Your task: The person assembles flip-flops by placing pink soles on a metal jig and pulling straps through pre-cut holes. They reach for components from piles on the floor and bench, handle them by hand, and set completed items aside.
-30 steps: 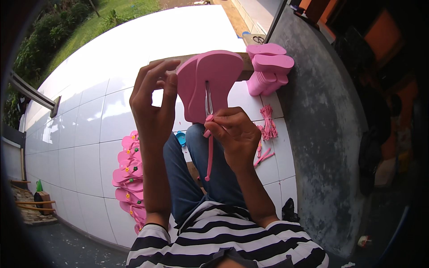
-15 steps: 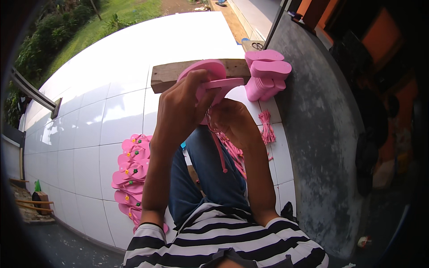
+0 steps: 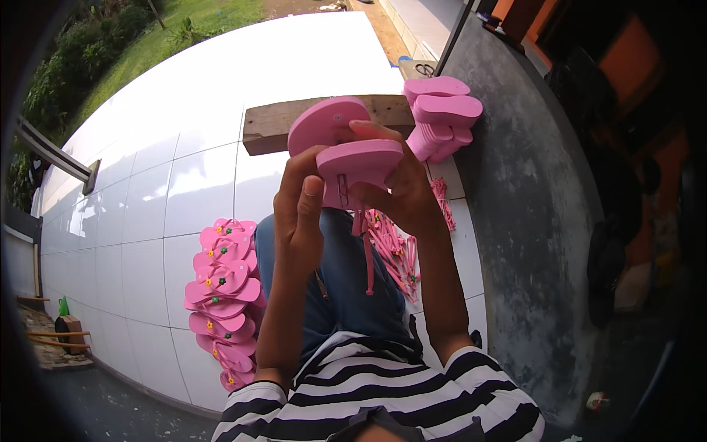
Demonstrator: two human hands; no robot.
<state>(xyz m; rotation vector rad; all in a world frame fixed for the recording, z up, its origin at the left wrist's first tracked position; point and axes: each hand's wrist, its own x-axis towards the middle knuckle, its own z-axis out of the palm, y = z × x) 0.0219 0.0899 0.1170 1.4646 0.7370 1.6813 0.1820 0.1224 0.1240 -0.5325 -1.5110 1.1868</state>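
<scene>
In front of me I hold a pair of pink flip-flop soles. The nearer sole [image 3: 361,156] is tilted up; the farther sole [image 3: 324,127] lies behind it and has a small hole with a pale ring. My left hand [image 3: 298,210] grips the soles from the left, its thumb raised. My right hand [image 3: 403,188] clasps the nearer sole at its right edge, thumb underneath and index finger over the top. A narrow piece of bent metal wire [image 3: 342,190] pokes out of the nearer sole's face. A pink strap [image 3: 369,258] dangles below it.
A wooden block [image 3: 265,129] lies beyond my hands. Stacked pink soles [image 3: 448,110] stand at right, near a bundle of pink straps [image 3: 442,200]. More loose straps [image 3: 390,254] lie beside my leg. Finished-looking flip-flops with flower ornaments [image 3: 221,283] are piled at left on white tiles [image 3: 140,258].
My right hand has moved up from the wire and strap to the nearer sole's right edge. The nearer sole has turned to show its broad face, and my left thumb has lifted.
</scene>
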